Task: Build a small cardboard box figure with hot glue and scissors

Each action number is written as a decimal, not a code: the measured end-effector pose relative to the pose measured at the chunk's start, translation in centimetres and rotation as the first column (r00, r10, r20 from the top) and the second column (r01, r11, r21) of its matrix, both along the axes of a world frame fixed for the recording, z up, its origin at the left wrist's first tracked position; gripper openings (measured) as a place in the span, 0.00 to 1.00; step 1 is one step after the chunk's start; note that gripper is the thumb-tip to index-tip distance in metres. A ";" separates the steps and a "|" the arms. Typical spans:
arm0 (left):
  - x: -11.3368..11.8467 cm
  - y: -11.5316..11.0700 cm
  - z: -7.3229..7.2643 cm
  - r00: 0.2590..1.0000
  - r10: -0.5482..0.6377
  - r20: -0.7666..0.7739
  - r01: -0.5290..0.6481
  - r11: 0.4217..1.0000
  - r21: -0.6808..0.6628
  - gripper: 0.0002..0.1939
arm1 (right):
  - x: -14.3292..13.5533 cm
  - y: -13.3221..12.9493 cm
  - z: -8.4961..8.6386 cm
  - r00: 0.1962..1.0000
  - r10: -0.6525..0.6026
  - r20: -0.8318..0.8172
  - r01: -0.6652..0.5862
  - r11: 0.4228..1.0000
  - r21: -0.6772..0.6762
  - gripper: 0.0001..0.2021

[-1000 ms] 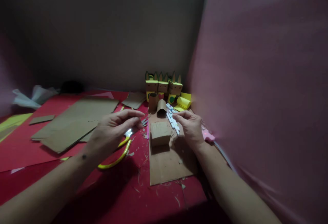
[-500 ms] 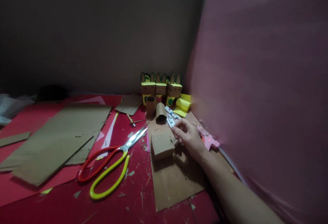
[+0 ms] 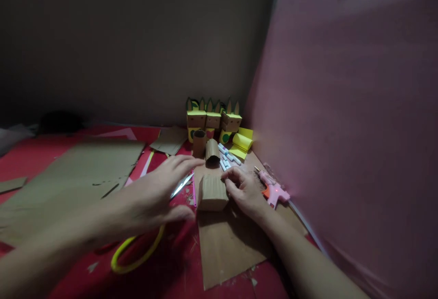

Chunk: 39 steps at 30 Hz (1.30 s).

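A small cardboard box [image 3: 212, 194] rests on a flat cardboard sheet [image 3: 227, 253]. My right hand [image 3: 245, 188] is at its right side, fingers curled against the upper right edge; the fingertips are partly hidden. From the left, my left hand [image 3: 164, 189] reaches toward the box with thumb and fingers spread, holding nothing. Beneath the left hand lie large scissors [image 3: 137, 255], their yellow handle loop and part of the blades [image 3: 183, 185] showing. Just beyond the box are a corrugated cardboard roll [image 3: 212, 152] on its side and an upright cardboard tube [image 3: 199, 143].
Several white markers [image 3: 227, 155] and a folded yellow paper [image 3: 242, 143] lie behind the box. A pink glue gun [image 3: 276, 191] sits by the pink-covered wall [image 3: 342, 107]. Cardboard figures with pointed ears [image 3: 214, 120] stand at the back. A large cardboard piece [image 3: 78, 176] covers the left.
My left hand has come into view from the left, over the scissors. The box has turned slightly, with my right hand still at its right edge.
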<state>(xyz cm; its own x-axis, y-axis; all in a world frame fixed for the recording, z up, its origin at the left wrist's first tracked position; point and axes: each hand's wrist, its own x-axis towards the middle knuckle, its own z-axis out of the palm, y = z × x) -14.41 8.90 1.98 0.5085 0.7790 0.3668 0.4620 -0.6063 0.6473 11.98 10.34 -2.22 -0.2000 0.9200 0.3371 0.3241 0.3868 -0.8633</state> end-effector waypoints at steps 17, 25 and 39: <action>4.6 -2.4 -0.4 0.972 0.163 0.167 -0.127 0.970 -0.206 0.38 | -0.2 -0.3 1.4 0.966 -0.139 -0.216 0.178 0.968 0.176 0.07; 3.8 -3.1 -0.6 0.931 0.313 0.186 -0.279 0.942 -0.186 0.36 | -0.6 -2.0 2.5 0.996 0.034 -0.078 -0.022 0.988 0.150 0.19; 3.7 -3.3 -2.5 0.939 0.321 0.125 -0.331 0.941 0.070 0.37 | -1.5 -2.5 1.3 0.985 0.047 0.169 -0.111 0.911 0.396 0.14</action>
